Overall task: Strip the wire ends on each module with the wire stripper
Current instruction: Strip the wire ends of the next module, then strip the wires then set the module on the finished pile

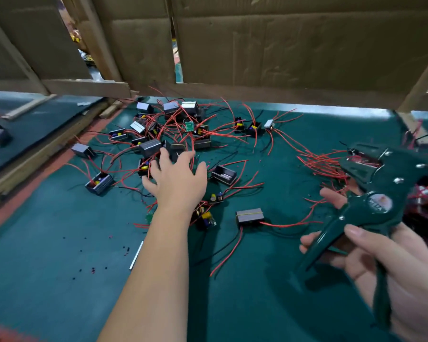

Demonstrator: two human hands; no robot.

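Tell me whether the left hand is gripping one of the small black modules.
No, the left hand reaches with fingers spread, gripping nothing.

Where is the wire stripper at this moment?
The wire stripper is on the right of the head view, gripped by the right hand above the green mat, beside a bundle of red wires.

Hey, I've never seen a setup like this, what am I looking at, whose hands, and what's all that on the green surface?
No machine here: one picture, from a camera worn on a person's head, looking down at their own hands. The left hand reaches, fingers spread, over small modules with red and black wires, scattered on a green mat. The right hand grips a wire stripper, a plier-like tool that peels insulation off wire ends. Tiny dark bits dot the mat. Cardboard stands behind.
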